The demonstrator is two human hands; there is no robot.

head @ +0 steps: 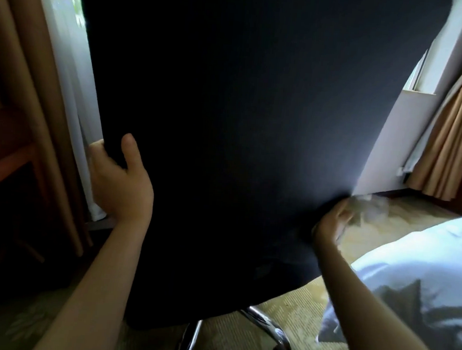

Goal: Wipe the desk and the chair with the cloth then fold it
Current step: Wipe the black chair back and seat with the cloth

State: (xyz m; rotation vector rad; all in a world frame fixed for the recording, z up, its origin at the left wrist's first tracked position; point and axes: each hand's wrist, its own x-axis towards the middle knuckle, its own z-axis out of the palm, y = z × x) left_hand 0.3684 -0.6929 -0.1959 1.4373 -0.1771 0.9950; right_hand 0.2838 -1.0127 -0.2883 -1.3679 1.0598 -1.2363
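Observation:
A black office chair [242, 121] fills the middle of the view, its dark back facing me. My left hand [120, 178] grips the back's left edge, thumb on the near face and fingers wrapped behind. My right hand [333, 223] is at the back's lower right edge and holds a pale cloth [369, 209], which is blurred. The chair's chrome base [265, 327] shows below, with a caster on the carpet.
A wooden desk [4, 159] stands at the left beside a brown curtain and a white sheer. A bed with white bedding [422, 270] lies at the lower right. A white wall and tan curtains [454, 135] are at the back right. Patterned carpet covers the floor.

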